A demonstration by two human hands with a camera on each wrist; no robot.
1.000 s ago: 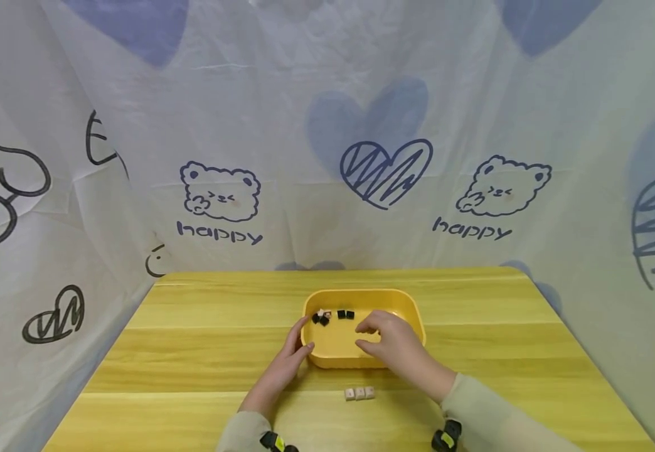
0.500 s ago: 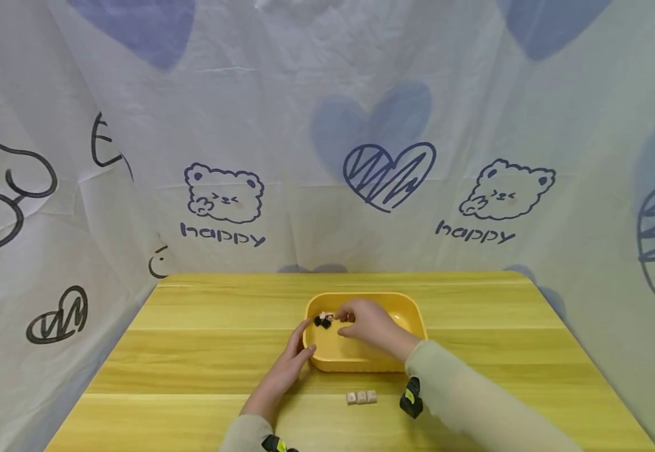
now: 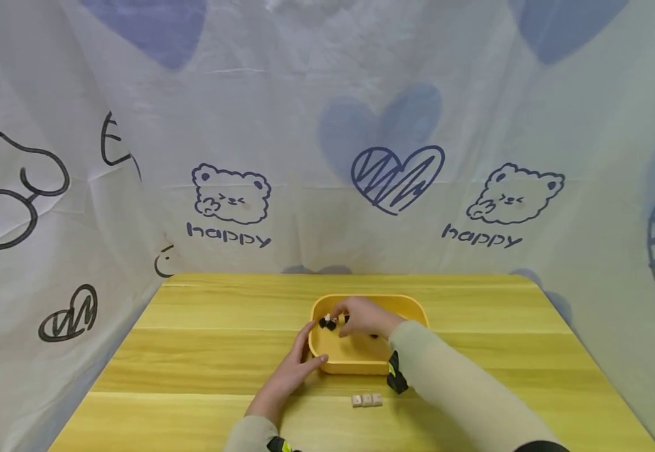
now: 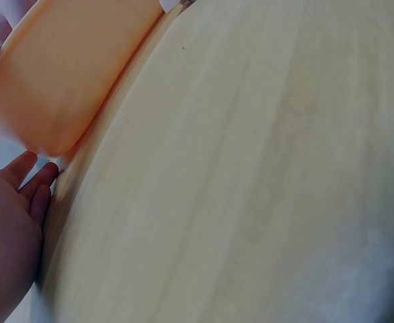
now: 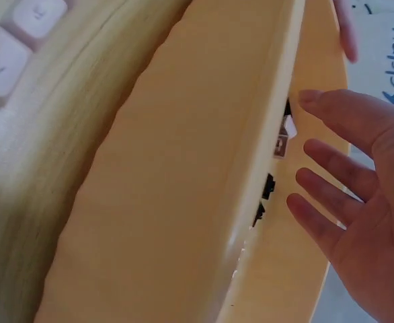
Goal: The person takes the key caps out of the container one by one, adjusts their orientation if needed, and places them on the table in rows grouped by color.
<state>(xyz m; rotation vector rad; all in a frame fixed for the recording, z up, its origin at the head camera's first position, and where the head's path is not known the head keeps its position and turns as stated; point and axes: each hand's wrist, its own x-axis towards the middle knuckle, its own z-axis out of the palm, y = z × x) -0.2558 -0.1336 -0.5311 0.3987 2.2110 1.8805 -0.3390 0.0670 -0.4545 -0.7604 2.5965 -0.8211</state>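
Observation:
My left hand (image 3: 290, 375) rests against the left end of a yellow plastic tray (image 3: 356, 367), thumb at the near rim and fingers along the side. In the left wrist view its fingers (image 4: 42, 176) lie nearly straight by the tray's bottom edge. Over the tray's inside is my right hand (image 3: 364, 316), fingers apart with nothing between them. Small black pieces (image 5: 268, 186) lie in the tray under it, beside a pale keycap (image 5: 290, 126) and a brownish see-through piece (image 5: 280, 146). The near wall partly hides them in the right wrist view.
Three pale keycaps (image 3: 367, 400) stand in a row on the wood-grain table (image 3: 203, 358), just in front of the tray; one (image 5: 2, 65) shows an X. A white printed cloth (image 3: 305, 125) hangs behind and at both sides.
My right hand has moved left inside the tray, over the small pieces at the left. My left hand stays at the tray's left end. The whole head view has shifted slightly.

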